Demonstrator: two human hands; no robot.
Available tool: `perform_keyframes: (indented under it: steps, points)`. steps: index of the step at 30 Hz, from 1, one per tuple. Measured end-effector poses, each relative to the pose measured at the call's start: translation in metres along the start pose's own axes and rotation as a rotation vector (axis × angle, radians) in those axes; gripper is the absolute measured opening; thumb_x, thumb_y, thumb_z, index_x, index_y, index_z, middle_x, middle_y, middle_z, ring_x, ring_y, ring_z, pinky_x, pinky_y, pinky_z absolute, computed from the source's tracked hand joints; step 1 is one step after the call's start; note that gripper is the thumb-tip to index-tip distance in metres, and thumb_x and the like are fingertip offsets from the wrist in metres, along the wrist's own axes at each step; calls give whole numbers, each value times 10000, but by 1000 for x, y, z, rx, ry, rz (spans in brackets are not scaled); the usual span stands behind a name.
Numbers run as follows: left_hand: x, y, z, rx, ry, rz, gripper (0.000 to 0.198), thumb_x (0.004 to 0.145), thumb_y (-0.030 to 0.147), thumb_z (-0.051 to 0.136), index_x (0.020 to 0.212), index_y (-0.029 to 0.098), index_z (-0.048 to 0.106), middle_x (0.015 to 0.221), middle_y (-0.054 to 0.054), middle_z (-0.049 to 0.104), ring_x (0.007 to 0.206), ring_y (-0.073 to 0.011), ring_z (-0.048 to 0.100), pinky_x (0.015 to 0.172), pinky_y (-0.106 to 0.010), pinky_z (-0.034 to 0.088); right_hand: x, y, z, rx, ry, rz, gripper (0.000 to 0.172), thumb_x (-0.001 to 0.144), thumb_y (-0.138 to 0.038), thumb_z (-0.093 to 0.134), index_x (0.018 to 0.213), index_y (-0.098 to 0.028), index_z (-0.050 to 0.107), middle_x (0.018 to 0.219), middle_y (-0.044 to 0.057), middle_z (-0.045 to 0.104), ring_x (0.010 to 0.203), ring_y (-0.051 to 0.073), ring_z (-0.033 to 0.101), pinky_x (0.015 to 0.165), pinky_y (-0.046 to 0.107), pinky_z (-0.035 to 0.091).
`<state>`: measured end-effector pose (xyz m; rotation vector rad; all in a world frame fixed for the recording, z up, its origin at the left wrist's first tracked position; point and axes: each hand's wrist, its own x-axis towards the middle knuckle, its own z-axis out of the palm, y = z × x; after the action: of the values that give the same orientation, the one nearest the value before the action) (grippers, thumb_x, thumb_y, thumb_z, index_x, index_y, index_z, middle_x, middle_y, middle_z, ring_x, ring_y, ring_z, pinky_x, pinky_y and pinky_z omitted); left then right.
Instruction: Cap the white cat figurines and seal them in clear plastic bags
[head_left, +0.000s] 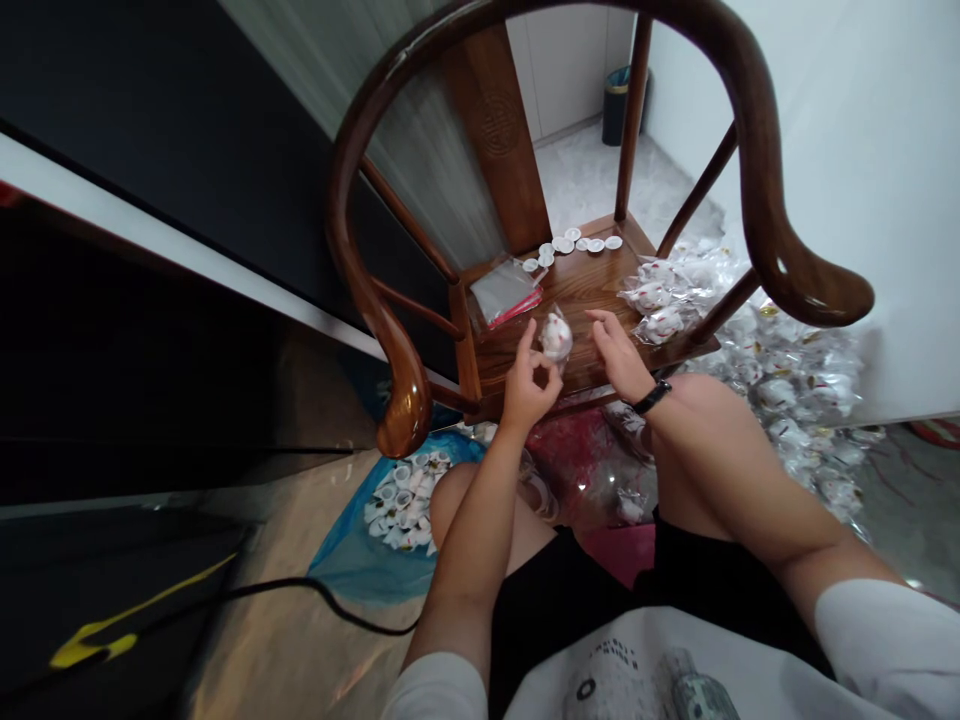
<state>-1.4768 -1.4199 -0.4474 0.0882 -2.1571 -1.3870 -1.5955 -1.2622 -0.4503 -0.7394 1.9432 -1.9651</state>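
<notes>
My left hand (pixel 529 378) pinches a small clear bag holding a white cat figurine (pixel 556 337) just above the wooden chair seat (pixel 577 290). My right hand (pixel 619 350), a black band on its wrist, hovers beside it with fingers spread, touching nothing that I can see. A stack of empty clear bags with red strips (pixel 506 292) lies on the seat's left side. Several small white cups (pixel 574 242) sit in a row at the seat's back. Bagged figurines (pixel 660 295) are piled on the seat's right.
The chair's curved armrest (pixel 780 250) arcs overhead. A large heap of bagged figurines (pixel 795 380) covers the floor at right. A blue bag with white cups (pixel 401 500) lies by my left knee. A black cable (pixel 315 590) crosses the floor.
</notes>
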Motion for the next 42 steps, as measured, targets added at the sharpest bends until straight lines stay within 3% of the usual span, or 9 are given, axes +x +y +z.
perform_keyframes:
  steps: [6,13,17,20,24,29,34,38,42]
  points:
    - [-6,2,5,198,-358,84,1066,912,304,763,1740,208,99,1005,-30,756,987,-206,692,1048,-351,494,2,7,1,-432,-123,-171,632,968,-430,627,1537,-177,518,1371,162,618,1263,320,560,1139,479,440]
    - [4,2,-12,275,-160,48,552,1004,306,652,1544,235,557,798,34,665,770,-134,640,889,-264,508,30,-2,-3,-1265,-299,-307,547,1028,-190,446,1563,-179,559,1483,241,555,1415,399,456,1187,605,329]
    - [8,-1,-15,312,-130,70,314,1022,316,626,1295,210,738,823,-8,699,802,-157,662,863,-287,515,56,15,-32,-1326,-598,-548,546,1016,-119,388,1525,-138,586,1675,188,451,1625,333,259,1304,617,148]
    - [9,-3,-13,340,-173,87,262,1032,325,613,1211,218,772,897,-41,757,843,-180,690,867,-312,527,71,32,-66,-1277,-707,-569,642,920,-102,461,1552,-155,560,1697,155,451,1646,305,256,1325,625,131]
    - [10,-3,-10,366,-223,92,239,1040,340,607,1138,221,791,956,-63,795,869,-196,719,877,-334,544,80,53,-100,-1237,-591,-533,672,818,-190,566,1481,-103,619,1631,209,521,1646,368,250,1321,702,83]
    - [11,-2,-9,372,-234,82,225,1034,331,619,1114,219,797,960,-69,804,881,-207,732,873,-344,553,92,73,-124,-1075,-333,-403,432,912,-172,449,1209,-135,761,1427,230,679,1582,322,408,1325,658,118]
    - [11,-2,-10,384,-251,71,216,1032,317,624,1108,217,800,986,-68,814,892,-208,738,885,-348,558,103,68,-143,-1142,-89,-233,422,982,-252,435,1088,-154,831,1341,301,703,1556,400,436,1296,696,186]
    - [11,-3,-10,393,-263,63,213,1030,315,628,1111,221,801,973,-65,810,889,-208,740,880,-344,556,94,55,-120,-1138,118,-240,539,1037,-291,334,1099,-100,835,1300,333,706,1540,402,446,1250,706,246]
    - [12,-4,-9,404,-289,58,220,1031,320,624,1114,226,804,982,-67,811,892,-209,743,886,-345,562,56,33,-66,-1241,-148,-284,412,950,-216,445,1046,-50,810,1238,336,723,1446,433,515,1214,708,280]
